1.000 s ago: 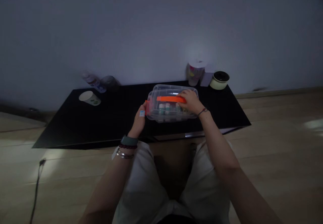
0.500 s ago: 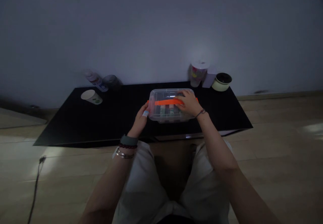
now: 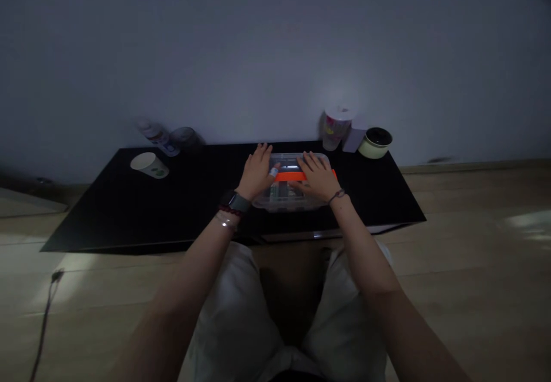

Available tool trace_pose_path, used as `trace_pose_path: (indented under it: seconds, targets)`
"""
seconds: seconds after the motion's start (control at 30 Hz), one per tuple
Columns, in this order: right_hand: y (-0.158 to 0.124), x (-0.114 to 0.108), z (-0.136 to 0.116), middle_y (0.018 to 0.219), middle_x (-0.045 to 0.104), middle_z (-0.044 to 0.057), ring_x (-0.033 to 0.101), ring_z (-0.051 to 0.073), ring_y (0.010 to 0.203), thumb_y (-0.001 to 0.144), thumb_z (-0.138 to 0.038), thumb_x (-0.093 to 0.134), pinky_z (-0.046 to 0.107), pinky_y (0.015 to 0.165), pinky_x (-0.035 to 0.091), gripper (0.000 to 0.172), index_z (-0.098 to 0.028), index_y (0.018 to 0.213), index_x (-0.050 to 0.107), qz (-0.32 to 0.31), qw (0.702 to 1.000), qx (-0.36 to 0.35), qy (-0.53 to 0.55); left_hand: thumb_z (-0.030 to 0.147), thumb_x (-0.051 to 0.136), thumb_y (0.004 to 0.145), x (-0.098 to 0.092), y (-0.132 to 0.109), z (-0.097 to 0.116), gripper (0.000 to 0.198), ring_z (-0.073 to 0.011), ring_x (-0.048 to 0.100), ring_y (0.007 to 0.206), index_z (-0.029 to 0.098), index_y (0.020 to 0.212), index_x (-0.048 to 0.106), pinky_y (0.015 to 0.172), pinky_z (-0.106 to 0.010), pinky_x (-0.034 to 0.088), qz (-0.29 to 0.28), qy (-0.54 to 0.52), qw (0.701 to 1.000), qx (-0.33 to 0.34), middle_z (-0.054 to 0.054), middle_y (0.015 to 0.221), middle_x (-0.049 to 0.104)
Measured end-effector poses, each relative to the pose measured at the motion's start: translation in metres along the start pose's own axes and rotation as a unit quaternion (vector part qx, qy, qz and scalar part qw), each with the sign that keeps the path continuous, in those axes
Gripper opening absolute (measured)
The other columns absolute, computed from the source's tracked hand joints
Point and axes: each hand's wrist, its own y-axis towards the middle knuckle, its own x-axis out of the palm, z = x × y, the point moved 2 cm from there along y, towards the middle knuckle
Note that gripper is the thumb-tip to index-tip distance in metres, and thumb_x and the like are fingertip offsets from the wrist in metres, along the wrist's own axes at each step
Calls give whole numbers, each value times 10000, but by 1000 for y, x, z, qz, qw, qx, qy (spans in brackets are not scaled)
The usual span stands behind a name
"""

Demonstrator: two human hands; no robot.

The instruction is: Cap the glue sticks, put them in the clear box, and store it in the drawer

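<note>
Left hand (image 3: 255, 174) has joined right hand (image 3: 320, 180) atop clear box (image 3: 286, 203), both splayed.

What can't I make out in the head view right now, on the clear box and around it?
In the head view:
- Contents of the clear box: partly covered by the right hand and orange handle, and too dim to identify.
- The box's left end: mostly hidden by the left hand.
- Label on the bottle: blurred, too small.
- Dark round object: too dark to identify.
- Floor cord: cut off by the bottom edge.
</note>
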Motion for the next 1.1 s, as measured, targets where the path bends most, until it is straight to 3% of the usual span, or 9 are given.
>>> trace_pose_path:
  seconds: [0.13,0.27,0.53,0.8,0.97,1.1]
  targets:
    - [-1,-2,-2,1624,313,178,244,321,1522,962,-637,428,527,1219,179,789,-98,1538,403,1,1000,-6,2,387,462,965,10,2,1,609,-365,223,1530,96,1497,416,1198,-628,219,-48,30,998,-23,-234,1594,353]
    - [-3,-4,-4,1623,315,182,249,326,1520,955,-625,458,534,1214,186,782,-108,1539,403,0,1000,-3,4,377,485,955,12,-1,-1,607,-368,210,1533,77,1481,456,1220,-577,221,-40,6,999,-18,-229,1595,353]
    - [2,-7,0,1606,359,168,267,313,1515,966,-645,416,521,1212,197,784,-116,1545,393,-29,999,10,30,428,458,978,15,0,0,565,-356,230,1522,196,1493,472,1200,-578,277,-49,30,998,-26,-157,1574,409]
    - [4,-5,0,1576,413,170,312,295,1494,998,-580,397,496,1208,224,701,-108,1515,437,-12,999,22,40,444,439,987,16,-1,3,565,-369,255,1499,172,1481,476,1174,-575,316,-43,37,998,-27,-189,1528,447]
    - [1,-5,3,1585,388,191,278,321,1505,1012,-559,364,540,1209,193,696,-120,1552,384,48,992,115,28,464,421,991,17,-1,2,584,-364,263,1495,168,1493,459,1182,-578,301,-49,49,997,-31,-194,1531,439]
    - [1,-2,3,1605,349,196,253,340,1512,1015,-572,325,586,1206,173,702,-109,1535,411,25,990,134,21,468,434,985,18,0,0,580,-365,264,1495,172,1482,469,1192,-581,284,-41,29,998,-27,-185,1539,434]
